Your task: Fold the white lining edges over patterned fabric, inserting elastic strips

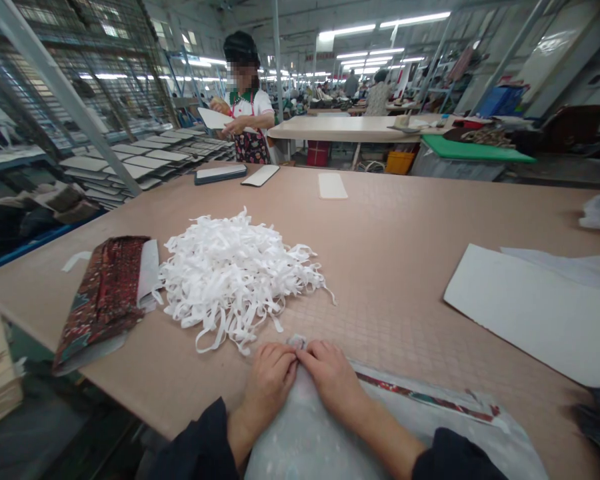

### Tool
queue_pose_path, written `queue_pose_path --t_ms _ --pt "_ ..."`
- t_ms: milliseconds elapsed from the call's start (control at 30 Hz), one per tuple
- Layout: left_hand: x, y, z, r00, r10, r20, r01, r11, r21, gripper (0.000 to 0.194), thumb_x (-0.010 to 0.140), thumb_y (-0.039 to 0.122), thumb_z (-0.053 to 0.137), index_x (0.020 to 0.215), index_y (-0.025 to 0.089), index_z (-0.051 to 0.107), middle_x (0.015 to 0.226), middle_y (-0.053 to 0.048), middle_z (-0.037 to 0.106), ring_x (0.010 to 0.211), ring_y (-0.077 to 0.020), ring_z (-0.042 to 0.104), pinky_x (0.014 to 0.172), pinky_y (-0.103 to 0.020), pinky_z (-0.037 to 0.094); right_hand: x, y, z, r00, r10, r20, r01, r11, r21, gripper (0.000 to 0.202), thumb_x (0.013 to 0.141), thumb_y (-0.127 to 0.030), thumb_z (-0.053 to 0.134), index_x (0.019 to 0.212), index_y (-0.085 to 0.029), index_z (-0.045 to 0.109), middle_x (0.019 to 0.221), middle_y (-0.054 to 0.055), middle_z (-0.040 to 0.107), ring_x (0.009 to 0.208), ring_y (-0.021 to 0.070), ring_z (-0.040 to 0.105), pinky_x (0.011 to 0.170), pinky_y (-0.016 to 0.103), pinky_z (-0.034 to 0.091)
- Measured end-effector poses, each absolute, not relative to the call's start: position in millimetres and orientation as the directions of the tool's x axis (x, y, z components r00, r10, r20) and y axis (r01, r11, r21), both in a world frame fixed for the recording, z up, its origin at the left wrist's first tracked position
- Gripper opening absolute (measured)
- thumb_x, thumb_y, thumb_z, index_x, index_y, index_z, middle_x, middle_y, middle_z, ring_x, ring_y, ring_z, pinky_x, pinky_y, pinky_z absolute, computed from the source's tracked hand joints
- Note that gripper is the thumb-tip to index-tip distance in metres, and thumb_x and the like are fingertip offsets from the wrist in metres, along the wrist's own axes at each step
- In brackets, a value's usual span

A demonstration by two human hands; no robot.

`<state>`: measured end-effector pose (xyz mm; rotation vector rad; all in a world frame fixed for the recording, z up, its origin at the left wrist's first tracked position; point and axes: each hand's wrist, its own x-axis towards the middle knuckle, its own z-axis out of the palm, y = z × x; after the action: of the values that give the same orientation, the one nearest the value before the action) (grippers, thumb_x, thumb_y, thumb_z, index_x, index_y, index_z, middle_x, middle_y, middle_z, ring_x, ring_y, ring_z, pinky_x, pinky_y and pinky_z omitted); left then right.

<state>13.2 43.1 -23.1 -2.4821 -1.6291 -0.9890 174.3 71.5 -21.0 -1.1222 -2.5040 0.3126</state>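
A pale grey-white piece of fabric (300, 433) with a red patterned strip (425, 398) along its edge lies over the near side of the table. My left hand (271, 373) and my right hand (333, 380) meet at the far edge of this fabric, fingertips together and pinching it. A small gathered bit of cloth sticks up just beyond my fingers. Past my hands, to the left, lies a big heap of white fabric strips (240, 270). Left of the heap is a folded red patterned fabric (105, 293) with a pale underside.
White board (535, 307) lies on the table (405, 227) at the right, with thin sheets behind it. Small pale panels (333, 186) and dark-edged ones (260, 175) lie near the far edge. Beyond it, a person (250, 113) holds a white panel beside racks of panels.
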Motion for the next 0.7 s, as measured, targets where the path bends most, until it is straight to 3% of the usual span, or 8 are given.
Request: queue_pose_path --t_ms 200,400,700 --pt "2.7 53.2 -28.9 0.470 0.752 0.463 0.829 -0.556 0.061 0.030 0.084 0.015 0.041 0.110 0.021 0.056 0.098 -0.006 0.065 0.087 -0.0194 0.057 0.082 -0.037 0.040 177.4 59.9 -8.1 -0.664 0.706 0.247 0.689 0.706 -0.167 0.026 0.085 -0.019 0.048 0.110 -0.013 0.050 0.093 0.006 0.056 0.084 0.0195 0.046 0.072 0.034 0.039" --pt "-4.1 60.4 -28.0 0.634 0.652 0.416 0.756 -0.634 -0.159 0.043 0.078 0.008 0.035 0.110 0.024 0.058 0.101 -0.006 0.065 0.087 -0.0231 0.057 0.087 -0.042 0.034 212.9 50.3 -13.2 -0.634 0.743 0.213 0.748 0.659 -0.073 0.024 0.084 -0.018 0.047 0.106 -0.010 0.052 0.094 0.009 0.057 0.083 0.0201 0.048 0.071 0.034 0.041" --pt "9.4 48.3 -19.4 0.593 0.715 0.370 0.804 -0.549 -0.229 0.045 0.075 0.001 0.034 0.106 0.019 0.061 0.109 -0.010 0.062 0.096 -0.0261 0.054 0.090 -0.046 0.032 317.3 9.2 -27.0 -0.432 0.830 0.353 0.882 0.470 -0.027 0.040 0.079 -0.004 0.039 0.117 -0.011 0.050 0.110 0.012 0.059 0.104 0.0225 0.050 0.089 0.038 0.042"
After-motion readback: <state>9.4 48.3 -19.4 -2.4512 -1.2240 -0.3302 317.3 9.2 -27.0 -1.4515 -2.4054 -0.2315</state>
